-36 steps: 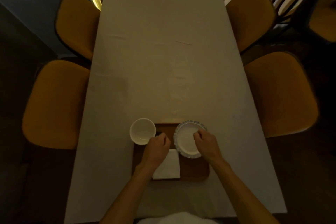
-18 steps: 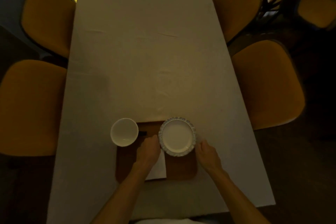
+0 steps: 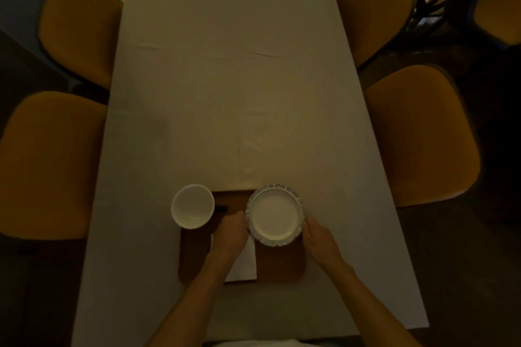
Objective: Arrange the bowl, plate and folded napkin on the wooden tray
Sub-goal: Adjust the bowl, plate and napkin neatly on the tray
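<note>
A brown wooden tray (image 3: 279, 265) lies near the table's front edge. A white plate (image 3: 275, 215) with a patterned blue rim rests on its far right part. My left hand (image 3: 231, 234) holds the plate's left rim and my right hand (image 3: 317, 238) holds its right rim. A white bowl (image 3: 192, 205) sits at the tray's far left corner, overhanging the edge, apart from both hands. A folded white napkin (image 3: 244, 263) lies on the tray's middle, partly hidden under my left wrist.
The long table (image 3: 239, 93) has a pale cloth with light creases. Two mustard chairs stand on the left (image 3: 48, 163) and two on the right (image 3: 423, 135). A small dark slot (image 3: 221, 209) shows in the tray beside the bowl.
Both hands went from above the plate to its two sides and now grip its rim. The plate shifted slightly farther up the tray. The camera view drifted.
</note>
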Tool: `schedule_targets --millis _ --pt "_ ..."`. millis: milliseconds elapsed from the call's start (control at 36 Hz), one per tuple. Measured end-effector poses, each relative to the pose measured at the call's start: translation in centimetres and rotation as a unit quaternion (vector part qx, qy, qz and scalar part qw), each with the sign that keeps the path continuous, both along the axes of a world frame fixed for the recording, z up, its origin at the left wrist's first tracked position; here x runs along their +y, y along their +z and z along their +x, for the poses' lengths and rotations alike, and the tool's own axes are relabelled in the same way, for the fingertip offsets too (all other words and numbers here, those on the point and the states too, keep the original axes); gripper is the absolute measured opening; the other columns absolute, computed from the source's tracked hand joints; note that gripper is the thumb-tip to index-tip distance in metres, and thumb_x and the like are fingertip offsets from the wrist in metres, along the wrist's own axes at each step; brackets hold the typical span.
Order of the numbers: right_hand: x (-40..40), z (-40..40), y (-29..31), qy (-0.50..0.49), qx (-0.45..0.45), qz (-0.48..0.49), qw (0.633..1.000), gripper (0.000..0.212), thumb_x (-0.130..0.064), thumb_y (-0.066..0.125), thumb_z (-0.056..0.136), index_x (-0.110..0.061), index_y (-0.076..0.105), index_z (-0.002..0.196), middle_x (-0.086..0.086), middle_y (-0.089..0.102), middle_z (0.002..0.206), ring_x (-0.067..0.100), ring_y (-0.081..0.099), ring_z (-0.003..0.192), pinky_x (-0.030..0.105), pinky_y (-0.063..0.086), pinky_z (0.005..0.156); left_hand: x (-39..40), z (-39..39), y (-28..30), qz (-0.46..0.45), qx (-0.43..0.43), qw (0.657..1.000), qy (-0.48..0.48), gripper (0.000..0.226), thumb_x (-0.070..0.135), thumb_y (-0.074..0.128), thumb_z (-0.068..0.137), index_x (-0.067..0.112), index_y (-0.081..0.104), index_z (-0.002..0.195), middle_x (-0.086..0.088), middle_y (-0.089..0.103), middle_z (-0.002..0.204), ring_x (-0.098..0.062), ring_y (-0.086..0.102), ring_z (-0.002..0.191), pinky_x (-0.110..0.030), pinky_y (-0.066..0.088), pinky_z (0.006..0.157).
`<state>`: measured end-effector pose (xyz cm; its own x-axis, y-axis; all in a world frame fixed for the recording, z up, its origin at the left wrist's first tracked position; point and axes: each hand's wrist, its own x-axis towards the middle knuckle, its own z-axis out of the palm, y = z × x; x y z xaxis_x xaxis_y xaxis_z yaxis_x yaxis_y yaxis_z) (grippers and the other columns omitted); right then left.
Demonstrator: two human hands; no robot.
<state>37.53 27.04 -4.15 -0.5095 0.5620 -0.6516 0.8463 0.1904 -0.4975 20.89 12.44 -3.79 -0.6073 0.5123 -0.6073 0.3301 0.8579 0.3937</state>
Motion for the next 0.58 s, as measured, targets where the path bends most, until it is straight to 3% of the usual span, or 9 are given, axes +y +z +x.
schedule_targets --millis 194,333,472,583 --pt "0.9 -0.9 -0.1 -0.001 0.014 -0.016 1.0 0.037 -0.036 0.029 0.102 -0.014 0.053 0.118 0.012 0.064 0.113 0.025 0.059 0.097 0.031 0.042 0.078 -0.5 -0.2 -0.3 0.005 -0.025 0.999 0.035 0.027 0.02 0.048 0.095 0.009 0.054 0.071 -0.016 0.063 0.081 -0.029 0.062 0.078 -0.032 0.04 0.059" --pt "0.9 -0.9 0.2 -0.02 0.019 -0.011 1.0 0.031 -0.033 0.033 0.102 -0.01 0.052 0.097 0.006 0.059 0.093 0.021 0.055 0.083 0.031 0.037 0.069 -0.4 -0.5 -0.2 0.027 -0.035 0.998 0.052 0.022 0.025 0.054 0.093 0.008 0.057 0.079 -0.013 0.061 0.082 -0.026 0.06 0.078 -0.035 0.042 0.063" --pt "0.7 -0.1 0.1 -0.011 0.008 -0.023 1.0 0.028 -0.031 0.038 0.101 -0.016 0.046 0.079 0.001 0.054 0.077 0.02 0.053 0.078 0.03 0.035 0.065 0.0 -0.2 -0.2 0.069 -0.022 0.992 0.105 0.037 0.021 0.044 0.097 0.015 0.04 0.061 -0.002 0.045 0.062 -0.021 0.049 0.063 -0.033 0.031 0.054" --pt "1.0 0.1 -0.3 0.017 0.025 -0.024 0.999 0.028 -0.028 0.04 0.1 -0.01 0.058 0.111 0.012 0.066 0.109 0.024 0.061 0.098 0.029 0.042 0.076 0.1 0.0 -0.4 0.084 -0.028 0.985 0.146 0.032 0.018 0.047 0.095 0.007 0.049 0.066 -0.005 0.048 0.062 -0.017 0.046 0.058 -0.031 0.031 0.05"
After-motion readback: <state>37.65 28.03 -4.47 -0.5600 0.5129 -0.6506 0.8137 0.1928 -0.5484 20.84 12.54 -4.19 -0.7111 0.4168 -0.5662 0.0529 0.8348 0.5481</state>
